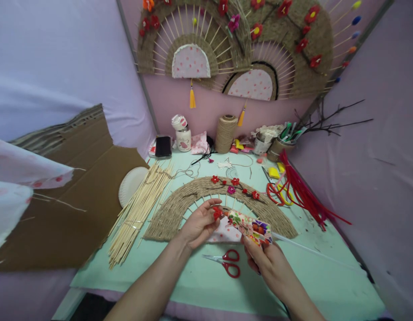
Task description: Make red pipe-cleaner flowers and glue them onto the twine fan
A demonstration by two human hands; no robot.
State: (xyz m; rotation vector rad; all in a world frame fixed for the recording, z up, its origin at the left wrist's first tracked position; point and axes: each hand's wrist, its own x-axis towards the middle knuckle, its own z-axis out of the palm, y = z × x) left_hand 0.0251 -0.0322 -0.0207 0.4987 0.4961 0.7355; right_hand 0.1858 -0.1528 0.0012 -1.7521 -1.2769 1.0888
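My left hand [202, 224] pinches a small red flower [217, 213] between thumb and fingertips. My right hand [267, 258] grips a flower-patterned glue gun [249, 226], its nozzle pointing left at the red flower. A clear glue stick [313, 249] runs out of the gun's back toward the right. Beneath both hands lies a twine-wrapped fan [173, 209] with thin sticks and a pink-dotted cloth centre [222, 232]. Red flowers [255, 195] and a magenta flower [231, 190] sit along a dark twig on its upper band. Whether nozzle and flower touch, I cannot tell.
Red-handled scissors [231, 263] lie near the front edge. Bundled wooden sticks [136, 218] and cardboard [72, 196] occupy the left. Red pipe cleaners [300, 191] hang at the right. A twine spool [226, 133] stands at the back, below finished fans [193, 26] on the wall.
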